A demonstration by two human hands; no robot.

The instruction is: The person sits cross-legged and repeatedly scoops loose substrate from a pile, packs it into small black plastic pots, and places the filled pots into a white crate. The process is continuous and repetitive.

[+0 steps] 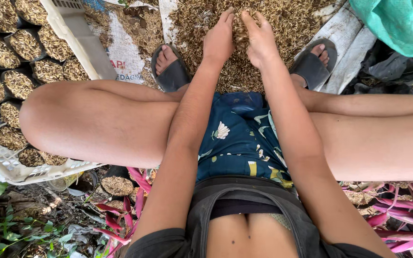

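Two hands [240, 38], two black sandals [170, 71], one white crate [5, 165], one teal sack [397, 24]

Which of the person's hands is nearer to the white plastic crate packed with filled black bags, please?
The left hand. It is on the side of the white crate, though apart from it; the right hand is beyond it, both cupped around a scoop of husks.

**What you cannot make out here**

Your palms face each other, so the inner sides of both hands are hidden; only a clump of husk [241, 29] shows between them. How much you hold cannot be told. The husk pile [283, 19] runs off the top edge. Your left knee covers part of the white crate [80, 38], and its filled black bags [20, 81] are cut by the left edge. The teal sack [397, 21] is cropped at the top right corner.
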